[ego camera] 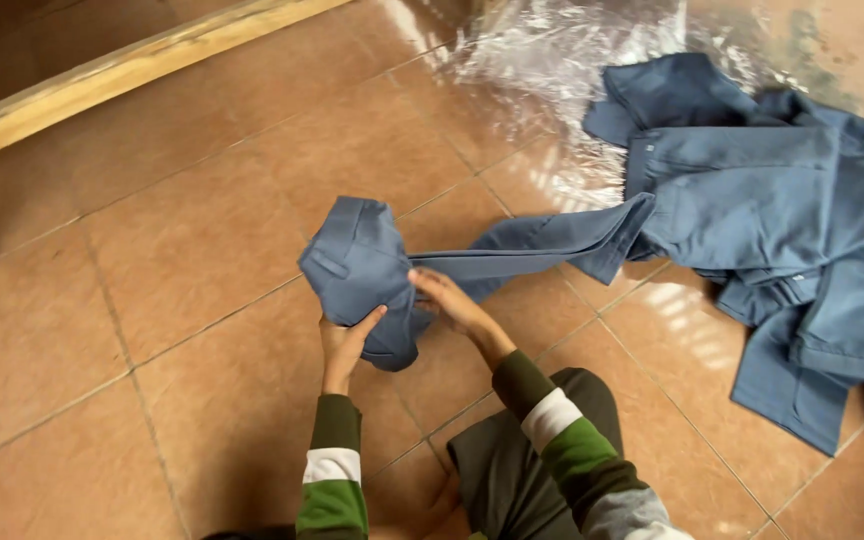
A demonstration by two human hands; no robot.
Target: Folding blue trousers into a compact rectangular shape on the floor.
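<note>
A heap of blue trousers (792, 230) lies far right on the tiled floor (202, 250), partly over clear plastic sheeting (552, 50). One pair of trousers (382, 265), soft, light and floppy, hangs mid-scene; best gripped at its bunched waist. The left hand (344, 340) and right hand (450, 300) clutch it, fingers curled; fingertips partly hidden in cloth.

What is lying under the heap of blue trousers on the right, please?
Clear plastic sheet shows under the heap of blue trousers, over the tiled floor. How far it reaches beneath is covered.
</note>
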